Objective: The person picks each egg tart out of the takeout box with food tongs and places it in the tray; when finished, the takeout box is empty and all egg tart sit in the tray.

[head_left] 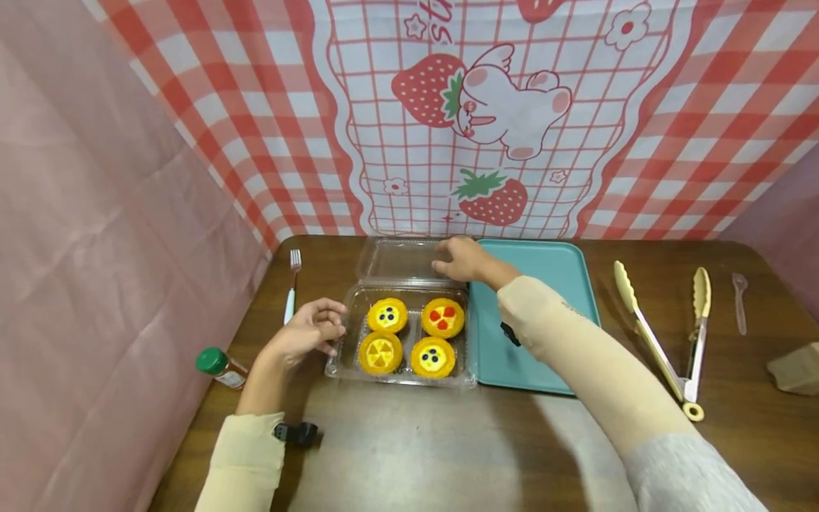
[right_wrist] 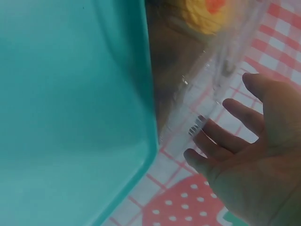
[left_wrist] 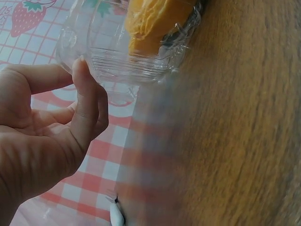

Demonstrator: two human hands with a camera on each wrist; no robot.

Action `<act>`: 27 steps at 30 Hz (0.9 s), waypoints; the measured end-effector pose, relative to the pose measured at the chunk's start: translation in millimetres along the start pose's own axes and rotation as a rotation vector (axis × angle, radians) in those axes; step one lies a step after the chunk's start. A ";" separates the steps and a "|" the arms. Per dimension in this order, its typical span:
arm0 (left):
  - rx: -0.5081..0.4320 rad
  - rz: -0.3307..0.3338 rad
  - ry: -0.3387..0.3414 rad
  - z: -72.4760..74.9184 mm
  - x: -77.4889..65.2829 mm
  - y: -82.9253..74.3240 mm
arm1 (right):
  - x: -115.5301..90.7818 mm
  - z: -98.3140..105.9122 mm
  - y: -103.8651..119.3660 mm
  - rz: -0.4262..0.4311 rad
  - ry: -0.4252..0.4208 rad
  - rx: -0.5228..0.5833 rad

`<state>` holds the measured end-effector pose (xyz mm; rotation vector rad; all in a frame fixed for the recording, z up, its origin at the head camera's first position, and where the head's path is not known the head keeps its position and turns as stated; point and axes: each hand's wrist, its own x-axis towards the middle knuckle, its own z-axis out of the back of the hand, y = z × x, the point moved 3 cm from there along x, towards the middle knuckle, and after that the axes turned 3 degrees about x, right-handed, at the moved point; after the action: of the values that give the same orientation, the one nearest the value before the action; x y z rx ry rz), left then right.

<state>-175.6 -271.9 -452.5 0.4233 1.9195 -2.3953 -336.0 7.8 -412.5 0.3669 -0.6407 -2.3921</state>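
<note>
Head view, centre: we have four tarts (head_left: 443, 318) in the container (head_left: 409, 381), lid (head_left: 403, 261) not yet closed, our left hand (head_left: 308, 328) loosely curved, our right hand (head_left: 463, 259) with fingers apart.

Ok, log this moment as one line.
left hand: at left edge of clear container; right hand: at right end of open lid; four tarts: inside; teal tray: right of container
</note>
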 end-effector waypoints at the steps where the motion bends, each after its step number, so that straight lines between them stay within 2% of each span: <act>1: 0.003 0.005 -0.003 0.0 0.5 -1.2 | -1.7 3.6 0.5 0.007 -0.002 0.002; 8: 0.112 0.043 -0.015 2.7 -2.1 -8.7 | -36.2 39.1 7.3 0.071 -0.026 -0.080; 12: 0.165 0.044 -0.013 2.7 -4.7 -12.1 | -69.6 62.1 6.3 0.063 -0.085 -0.140; 15: 0.147 0.042 -0.001 1.4 -6.7 -12.8 | -100.6 77.2 0.5 0.044 -0.147 -0.170; 21: 0.069 0.031 0.021 -0.7 -11.0 -11.7 | -168.3 102.8 -25.4 -0.005 -0.299 -0.227; 27: 0.042 -0.001 0.023 -3.6 -11.3 -12.6 | -231.0 116.7 -68.7 -0.151 -0.435 -0.242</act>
<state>-166.6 -267.1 -438.5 0.4550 1.8813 -2.4462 -241.2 243.3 -327.3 -0.2233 -0.5121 -2.6811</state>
